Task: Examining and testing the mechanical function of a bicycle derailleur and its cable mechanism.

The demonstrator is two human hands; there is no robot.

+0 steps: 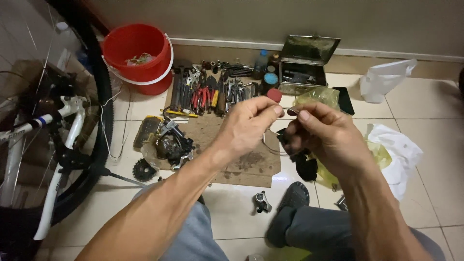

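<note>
Nearest to me, my knees in grey trousers (309,232) took up the lower edge of the view, with a small grey shifter part (261,202) lying on the bare tile between them. That patch of tiled floor (232,203) was the only open room close in.

Above it my two hands met in the middle. My left hand (246,126) was closed in a pinch, thumb and forefinger together on the end of a thin wire cable (286,108). My right hand (325,136) was closed too, its fingertips pinching the same cable just beside the left ones, with a dark part tucked under the palm that I could not make out. A loop of the cable hung below the hands over the right edge of a worn wooden board (241,154).

To the left of the board sat a greasy derailleur (170,143) and a small black sprocket (143,169), and well left stood a white bicycle frame (58,159) with its tyre close to the board's side. On the right, crumpled white and yellow plastic bags (394,154) crowded the floor.

Farther off, a row of pliers and wrenches (212,89) lay along the board's far edge. A red bucket (140,55) stood far left against the wall, and an open metal tool box (305,65) far right of the row.
</note>
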